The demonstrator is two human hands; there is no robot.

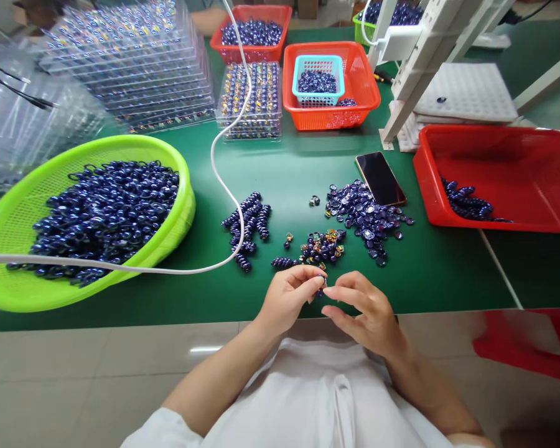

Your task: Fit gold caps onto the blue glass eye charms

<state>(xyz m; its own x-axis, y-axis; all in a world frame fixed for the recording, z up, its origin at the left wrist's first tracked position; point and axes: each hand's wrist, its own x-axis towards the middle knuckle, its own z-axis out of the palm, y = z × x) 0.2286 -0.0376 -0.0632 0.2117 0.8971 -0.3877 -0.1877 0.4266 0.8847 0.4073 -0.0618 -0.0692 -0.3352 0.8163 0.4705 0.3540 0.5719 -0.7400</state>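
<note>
At the table's front edge my left hand (pixel 289 295) pinches a small dark part (pixel 322 285) between thumb and fingers. My right hand (pixel 366 309) is beside it, fingers apart, with the index fingertip close to the part; nothing shows between its thumb and fingers. Just beyond the hands lies a pile of dark pieces with gold-coloured bits (pixel 324 246). Behind that, to the right, is a heap of flat dark discs (pixel 368 214). Dark spiral-shaped pieces (pixel 249 227) lie to the left on the green table (pixel 289 168).
A green basket (pixel 184 214) of dark pieces stands left, crossed by a white cable (pixel 219 177). Stacked clear trays (pixel 154 93) stand behind. A phone (pixel 381 177) lies near the discs. Red bins (pixel 518 180) (pixel 364 93) stand right and back, beside a metal post (pixel 417 71).
</note>
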